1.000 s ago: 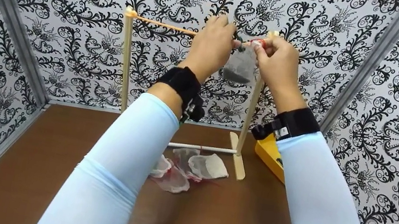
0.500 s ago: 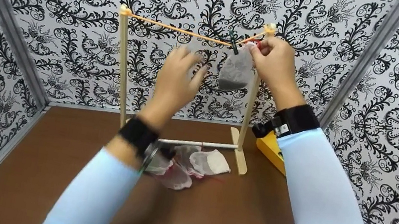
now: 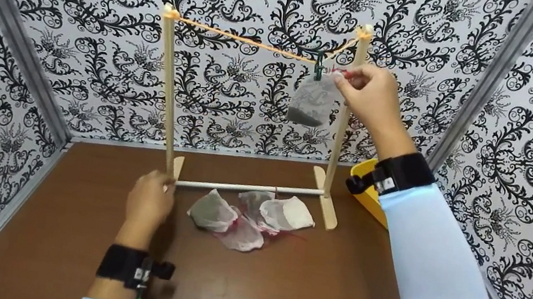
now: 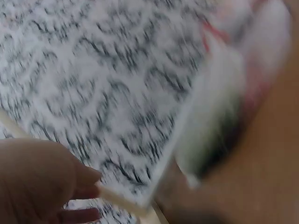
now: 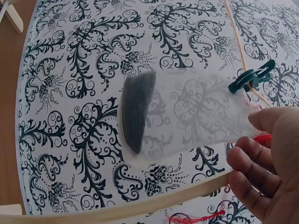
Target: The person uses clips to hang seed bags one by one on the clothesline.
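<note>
My right hand [image 3: 374,96] pinches the top corner of a sheer white mesh bag [image 3: 314,95] with a dark bottom and red drawstring. A green clothespin [image 3: 319,66] clips the bag's top edge to an orange line [image 3: 247,39], which sags at that spot. In the right wrist view, thumb and fingertips meet at the bag's edge, close to the clothespin [image 5: 252,80]. Low on the left, my left hand [image 3: 149,200] is beside the foot of the left wooden post [image 3: 167,84]. Its fingers are loosely bent, overlapping the post in the left wrist view, with nothing seen held.
Several similar mesh bags [image 3: 244,232] lie heaped on the brown table [image 3: 248,292], in front of the stand's white crossbar [image 3: 249,188]. The right post [image 3: 342,135] stands behind my right hand. A yellow basket [image 3: 368,202] sits at the right, partly behind that wrist.
My left hand has left the clothespin and swung down and left to the foot of the left post. The clipped bag now hangs lower, while my right hand keeps its pinch.
</note>
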`<state>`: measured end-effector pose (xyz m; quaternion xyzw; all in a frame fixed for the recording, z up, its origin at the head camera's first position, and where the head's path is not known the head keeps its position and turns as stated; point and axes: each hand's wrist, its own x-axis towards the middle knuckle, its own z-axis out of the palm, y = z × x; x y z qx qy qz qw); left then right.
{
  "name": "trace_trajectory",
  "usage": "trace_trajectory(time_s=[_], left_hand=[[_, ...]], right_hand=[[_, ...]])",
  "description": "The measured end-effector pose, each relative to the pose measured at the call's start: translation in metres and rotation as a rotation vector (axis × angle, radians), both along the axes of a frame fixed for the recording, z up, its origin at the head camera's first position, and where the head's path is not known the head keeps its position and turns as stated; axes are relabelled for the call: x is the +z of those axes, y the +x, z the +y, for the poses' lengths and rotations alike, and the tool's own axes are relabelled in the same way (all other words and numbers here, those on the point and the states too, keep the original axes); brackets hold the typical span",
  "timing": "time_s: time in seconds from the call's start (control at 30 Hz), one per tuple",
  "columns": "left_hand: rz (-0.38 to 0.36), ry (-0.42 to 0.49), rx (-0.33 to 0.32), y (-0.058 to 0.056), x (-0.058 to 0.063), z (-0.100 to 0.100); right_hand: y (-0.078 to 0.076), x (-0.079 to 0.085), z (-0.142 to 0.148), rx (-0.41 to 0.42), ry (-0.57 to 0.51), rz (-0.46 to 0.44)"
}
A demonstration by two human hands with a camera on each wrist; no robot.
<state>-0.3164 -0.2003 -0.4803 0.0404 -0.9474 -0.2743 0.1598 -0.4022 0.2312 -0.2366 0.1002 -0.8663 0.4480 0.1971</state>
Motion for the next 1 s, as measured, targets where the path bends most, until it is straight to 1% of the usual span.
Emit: trace_trajectory(time_s=[0.1, 0.2, 0.3, 0.4, 0.47, 0.53, 0.63, 0.7, 0.77, 0.83, 0.93, 1.0], left_hand=[[-0.068, -0.056, -0.010, 0.004, -0.019, -0.009], [-0.093, -0.104, -0.038, 0.005, -0.030, -0.010], [-0.093, -0.134, -0.078, 0.005, -0.034, -0.008], [-0.093, -0.161, -0.113, 0.007, -0.032, -0.007], [-0.101, -0.180, -0.126, 0.008, -0.029, -0.007], [-0.106, -0.188, -0.133, 0.010, -0.027, -0.007], [-0.114, -0.179, -0.122, 0.012, -0.026, -0.008], [-0.118, -0.170, -0.110, 0.013, -0.026, -0.007], [-0.127, -0.156, -0.094, 0.014, -0.027, -0.006], [-0.133, -0.153, -0.084, 0.013, -0.028, -0.006], [-0.144, -0.151, -0.077, 0.013, -0.029, -0.005], [-0.156, -0.148, -0.078, 0.012, -0.029, -0.004]], right_hand=[[0.001, -0.010, 0.003, 0.018, -0.016, -0.031], [0.002, -0.017, 0.006, 0.038, -0.023, -0.068], [0.003, -0.025, 0.015, 0.022, -0.051, -0.094], [0.002, -0.036, 0.036, -0.046, -0.057, -0.104], [0.001, -0.046, 0.055, -0.096, -0.037, -0.125], [-0.001, -0.061, 0.076, -0.140, 0.034, -0.157], [-0.002, -0.089, 0.107, -0.146, 0.181, -0.282], [0.000, -0.110, 0.127, -0.109, 0.309, -0.382], [0.002, -0.132, 0.143, -0.055, 0.396, -0.489], [0.003, -0.151, 0.155, -0.007, 0.502, -0.554], [0.003, -0.175, 0.168, 0.047, 0.607, -0.583], [0.002, -0.186, 0.173, 0.073, 0.682, -0.563]])
